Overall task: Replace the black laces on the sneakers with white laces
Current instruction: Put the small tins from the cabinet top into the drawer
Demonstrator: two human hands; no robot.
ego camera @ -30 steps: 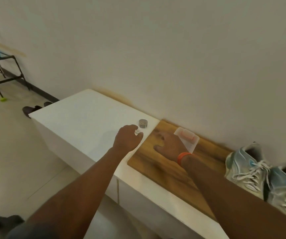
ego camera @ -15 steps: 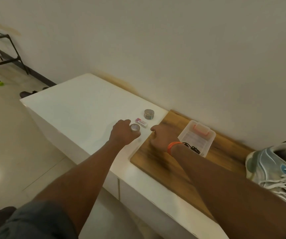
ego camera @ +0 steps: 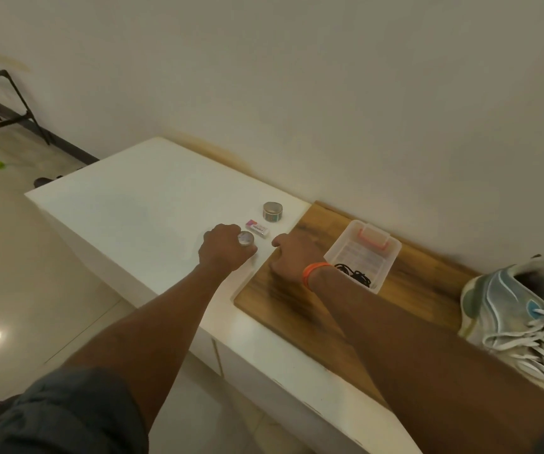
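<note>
the left hand (ego camera: 224,252) is curled round a small round tin (ego camera: 246,238) on the white table (ego camera: 139,204), its grip closed on it. the right hand (ego camera: 291,257) rests on the near left corner of the wooden board (ego camera: 283,309), fingers curled under; i cannot tell whether it holds anything. an orange band (ego camera: 313,273) sits on that wrist. between the hands, a little farther back, lies an eraser (ego camera: 257,228), with a tape roll (ego camera: 272,211) beyond it. on the board stands a clear tray (ego camera: 385,257) holding black laces (ego camera: 354,275). at the right edge lies a sneaker (ego camera: 513,316) already threaded with white laces (ego camera: 536,342).
</note>
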